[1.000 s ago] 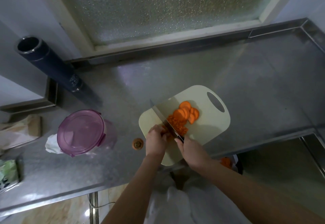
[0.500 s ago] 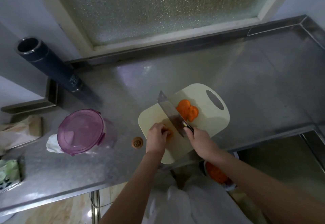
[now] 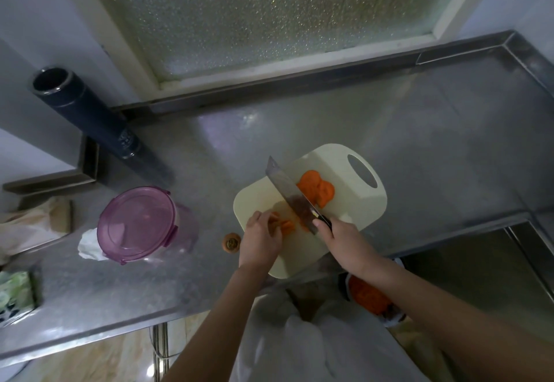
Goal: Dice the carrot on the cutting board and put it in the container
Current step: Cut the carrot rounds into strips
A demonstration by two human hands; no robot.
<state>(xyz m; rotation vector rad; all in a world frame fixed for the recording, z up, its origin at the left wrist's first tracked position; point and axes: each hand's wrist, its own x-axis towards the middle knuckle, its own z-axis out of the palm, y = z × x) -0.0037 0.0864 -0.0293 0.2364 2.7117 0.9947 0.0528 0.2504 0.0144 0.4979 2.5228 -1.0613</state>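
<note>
On the grey steel worktop lies a cream plastic cutting board with an oval handle hole, its near corner reaching past the worktop's front edge. The right hand is wrapped around the dark handle of a broad steel cleaver, whose blade runs slantwise across the board with its tip toward the window. Just right of the blade sits a small overlapping heap of round orange carrot slices. On the near left part of the board, the left hand has its fingers curled down onto a few cut orange carrot pieces and holds them against the board beside the blade. Below the worktop's front edge, partly hidden by the right forearm, a container with a pale rim holds orange carrot bits. A brown-topped carrot end lies on the worktop just left of the board. Further left stand a clear tub with a purple clip-on lid, crumpled white paper touching it, and a tall dark cylinder.
</note>
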